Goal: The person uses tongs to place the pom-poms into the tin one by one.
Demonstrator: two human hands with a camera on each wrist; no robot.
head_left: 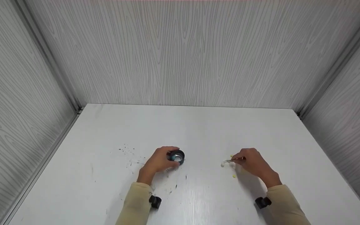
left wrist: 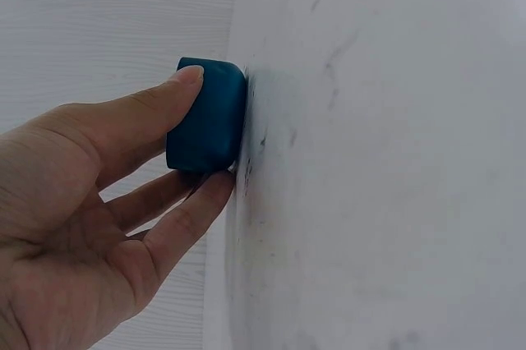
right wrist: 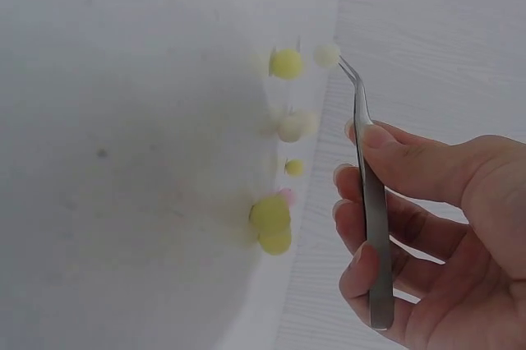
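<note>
In the head view my left hand (head_left: 159,161) grips a small round cup (head_left: 182,153) with a dark rim, its opening facing up. The left wrist view shows the cup's smooth teal side (left wrist: 209,116) between thumb and fingers, its base at the tabletop. My right hand (head_left: 252,161) pinches bent-tip metal tweezers (right wrist: 376,218), pointing left toward the cup. Right at their tips is a small white ball (right wrist: 327,56). Close by, the right wrist view has yellow balls (right wrist: 269,215), whitish balls (right wrist: 292,126) and a pink ball (right wrist: 286,196) on the table.
The white tabletop (head_left: 192,131) carries dark scuffs and specks (head_left: 130,151) left of the cup. Grey wood-grain panels (head_left: 180,53) enclose it at the back and both sides. Each forearm wears a black wrist device (head_left: 263,202) over a beige sleeve (head_left: 284,203).
</note>
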